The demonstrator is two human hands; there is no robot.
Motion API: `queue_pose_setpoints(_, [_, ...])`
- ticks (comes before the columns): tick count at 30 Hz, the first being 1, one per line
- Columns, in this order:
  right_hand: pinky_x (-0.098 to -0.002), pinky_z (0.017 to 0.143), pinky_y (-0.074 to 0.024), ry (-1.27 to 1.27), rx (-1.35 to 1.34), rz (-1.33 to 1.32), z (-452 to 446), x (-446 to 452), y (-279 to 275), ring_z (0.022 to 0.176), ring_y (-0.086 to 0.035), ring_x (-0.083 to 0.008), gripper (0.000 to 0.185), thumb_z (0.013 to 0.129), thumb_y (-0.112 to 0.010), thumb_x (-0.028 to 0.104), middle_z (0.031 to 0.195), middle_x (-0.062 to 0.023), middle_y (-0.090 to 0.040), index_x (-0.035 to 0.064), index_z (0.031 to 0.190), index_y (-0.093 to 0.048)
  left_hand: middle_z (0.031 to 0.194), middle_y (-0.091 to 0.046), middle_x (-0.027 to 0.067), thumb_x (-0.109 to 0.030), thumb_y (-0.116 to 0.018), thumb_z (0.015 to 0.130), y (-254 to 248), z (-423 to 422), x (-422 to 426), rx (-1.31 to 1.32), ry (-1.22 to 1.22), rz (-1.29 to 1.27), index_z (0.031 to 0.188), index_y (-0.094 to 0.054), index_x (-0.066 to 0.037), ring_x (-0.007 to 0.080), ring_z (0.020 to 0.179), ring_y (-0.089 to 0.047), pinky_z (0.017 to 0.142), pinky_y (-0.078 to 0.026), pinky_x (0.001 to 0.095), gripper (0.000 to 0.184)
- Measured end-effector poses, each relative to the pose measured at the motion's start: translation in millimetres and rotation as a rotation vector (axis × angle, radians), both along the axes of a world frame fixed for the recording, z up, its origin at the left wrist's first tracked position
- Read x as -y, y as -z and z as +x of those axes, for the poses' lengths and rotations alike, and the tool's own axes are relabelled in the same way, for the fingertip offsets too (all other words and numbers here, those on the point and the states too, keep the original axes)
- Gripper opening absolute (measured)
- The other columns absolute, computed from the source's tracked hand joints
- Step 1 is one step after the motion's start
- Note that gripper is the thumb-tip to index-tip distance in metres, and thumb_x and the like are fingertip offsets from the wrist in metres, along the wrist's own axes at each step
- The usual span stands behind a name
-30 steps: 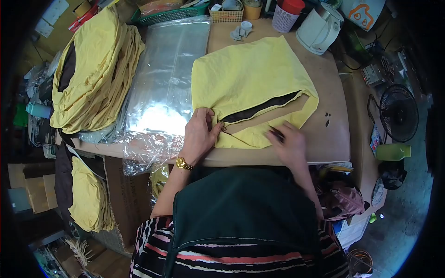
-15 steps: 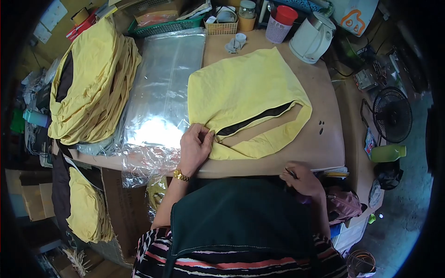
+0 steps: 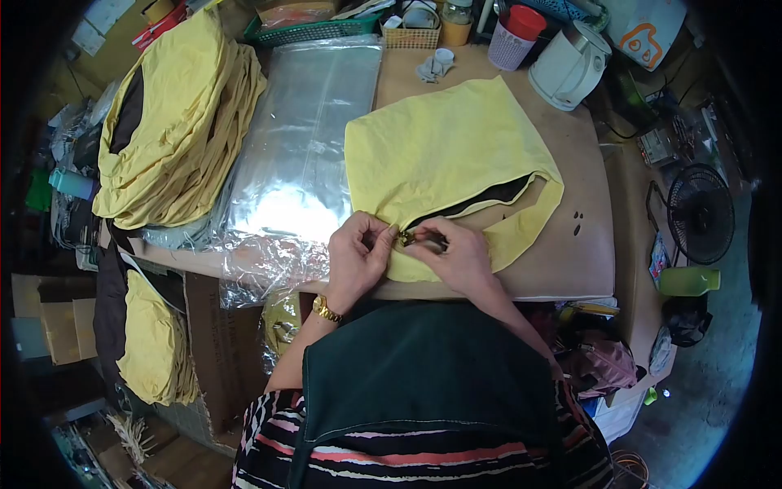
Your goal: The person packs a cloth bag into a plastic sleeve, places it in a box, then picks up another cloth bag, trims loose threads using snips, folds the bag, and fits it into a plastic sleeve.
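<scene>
A yellow cloth bag [image 3: 452,147] with a dark lining showing in its long opening [image 3: 489,198] lies flat on the table, its strap looped toward me. My left hand [image 3: 361,253] pinches the bag's edge at the left end of the opening. Close against it, my right hand [image 3: 458,254] has its fingers closed around a small dark object, mostly hidden in the grip. Between the two sets of fingertips shows a small dark and gold-coloured piece [image 3: 405,237]; I cannot tell what it is.
Left of the bag lie clear plastic sleeves [image 3: 314,106] and a tall pile of yellow bags [image 3: 175,122]. A white kettle [image 3: 570,65], a cup [image 3: 517,37] and baskets [image 3: 411,34] line the back. Small dark pieces [image 3: 577,224] lie on the right. A fan [image 3: 700,213] stands beyond.
My right hand has come from the table's front edge, up and left, to the bag beside my left hand. My left hand still pinches the bag. The whole view has shifted slightly.
</scene>
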State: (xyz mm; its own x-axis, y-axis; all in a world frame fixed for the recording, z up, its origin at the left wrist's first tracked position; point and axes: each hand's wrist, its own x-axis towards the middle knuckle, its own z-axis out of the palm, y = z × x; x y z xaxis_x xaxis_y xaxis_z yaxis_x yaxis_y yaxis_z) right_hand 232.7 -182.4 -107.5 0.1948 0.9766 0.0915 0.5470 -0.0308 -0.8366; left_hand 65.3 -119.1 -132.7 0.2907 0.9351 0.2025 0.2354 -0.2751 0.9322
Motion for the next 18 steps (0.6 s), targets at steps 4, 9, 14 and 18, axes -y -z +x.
queue_pose_setpoints(4, [-0.0245,0.066,-0.0509,0.027,-0.163,-0.01,-10,1,17,0.072,-0.062,-0.0095,0.022,0.077,-0.076,0.01,0.081,-0.0035,-0.068,0.0023,0.094,-0.064,0.059,-0.057,0.0046,-0.007,-0.07,0.082,-5,2,8,-0.018,0.031,0.018,0.076,-0.059,0.0,0.0094,0.05,-0.051,0.047,-0.041,0.0243,0.014])
queue_pose_setpoints(9, [-0.0267,0.058,-0.0486,-0.021,-0.074,0.261,-7,7,20,0.066,-0.06,-0.015,0.014,0.08,-0.07,0.004,0.08,-0.0068,-0.062,0.0025,0.093,-0.065,0.059,-0.057,0.0059,-0.007,-0.07,0.082,-22,4,11,-0.01,0.081,0.008,0.075,-0.059,-0.001,0.0115,0.051,-0.053,0.048,-0.042,0.0263,0.014])
queue_pose_setpoints(14, [-0.0315,0.059,-0.0488,-0.032,0.02,0.289,-3,10,14,0.069,-0.061,-0.0218,0.018,0.073,-0.068,-0.001,0.083,-0.0086,-0.06,0.0042,0.09,-0.065,0.064,-0.06,0.0144,-0.012,-0.072,0.079,-31,-4,10,-0.347,0.181,0.057,0.077,-0.061,-0.002,0.0278,0.054,-0.059,0.051,-0.046,0.0348,0.015])
queue_pose_setpoints(18, [-0.0357,0.061,-0.0494,0.217,0.313,0.337,49,3,17,0.072,-0.063,-0.0266,0.022,0.071,-0.066,-0.002,0.086,-0.01,-0.064,0.0061,0.091,-0.066,0.064,-0.06,0.0142,-0.01,-0.071,0.078,-34,-22,4,-0.387,0.146,0.223,0.076,-0.06,-0.003,0.0274,0.053,-0.059,0.051,-0.046,0.0354,0.014])
